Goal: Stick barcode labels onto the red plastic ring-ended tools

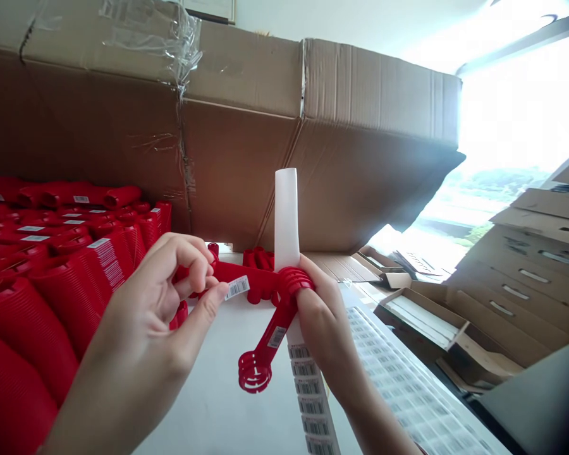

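The left hand (142,322) is pinching a barcode label (238,288) by its edge, the right hand (325,322) gripping a red plastic hanger (277,335) steady

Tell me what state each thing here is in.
Left hand, pinching the sticker
Barcode sticker, off its backing
Right hand, gripping the red piece
Red plastic piece, already bearing one label
Label strip, stickers still on it
Red plastic stacks, piled, labelled
Cardboard box, taped at its seams
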Tool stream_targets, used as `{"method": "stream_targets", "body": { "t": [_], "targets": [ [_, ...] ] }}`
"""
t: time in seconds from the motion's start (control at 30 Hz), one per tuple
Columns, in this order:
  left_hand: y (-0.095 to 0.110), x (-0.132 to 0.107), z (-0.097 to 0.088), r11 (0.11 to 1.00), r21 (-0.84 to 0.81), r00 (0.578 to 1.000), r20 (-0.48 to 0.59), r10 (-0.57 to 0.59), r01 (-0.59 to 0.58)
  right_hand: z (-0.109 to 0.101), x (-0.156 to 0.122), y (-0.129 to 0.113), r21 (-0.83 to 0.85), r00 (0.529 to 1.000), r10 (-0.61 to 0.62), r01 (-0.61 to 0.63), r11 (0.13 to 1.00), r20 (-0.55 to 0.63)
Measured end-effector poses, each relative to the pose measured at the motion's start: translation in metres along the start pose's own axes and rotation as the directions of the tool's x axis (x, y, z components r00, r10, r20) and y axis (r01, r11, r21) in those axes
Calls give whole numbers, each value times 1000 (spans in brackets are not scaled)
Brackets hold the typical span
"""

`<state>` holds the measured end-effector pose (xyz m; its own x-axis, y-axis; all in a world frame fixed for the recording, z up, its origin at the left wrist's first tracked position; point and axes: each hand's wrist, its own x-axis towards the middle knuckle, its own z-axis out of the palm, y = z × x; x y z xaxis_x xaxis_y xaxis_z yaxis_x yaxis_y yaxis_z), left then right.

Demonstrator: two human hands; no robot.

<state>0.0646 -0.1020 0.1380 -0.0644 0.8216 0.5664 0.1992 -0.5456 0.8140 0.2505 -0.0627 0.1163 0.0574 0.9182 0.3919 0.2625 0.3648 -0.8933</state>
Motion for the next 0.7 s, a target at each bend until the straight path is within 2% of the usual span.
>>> {"method": "stream_targets", "body": {
  "t": [0.13, 0.27, 0.4, 0.7],
  "targets": [
    [-5, 3, 1, 999, 54, 998, 54, -10, 7, 0, -5, -5, -5, 999, -19, 19, 1000, 34],
    [-6, 4, 5, 986, 166, 1000, 11, -6, 5, -1, -8, -7, -13, 996, -55, 56, 998, 74],
    [-6, 1, 7, 968, 251, 999, 24, 24, -29, -2, -8, -9, -34, 995, -17, 20, 999, 94],
    [-13, 8, 0, 977, 210, 996, 92, 13, -32, -1, -7, -11, -76, 989, -21, 33, 997, 144]
  ]
}}
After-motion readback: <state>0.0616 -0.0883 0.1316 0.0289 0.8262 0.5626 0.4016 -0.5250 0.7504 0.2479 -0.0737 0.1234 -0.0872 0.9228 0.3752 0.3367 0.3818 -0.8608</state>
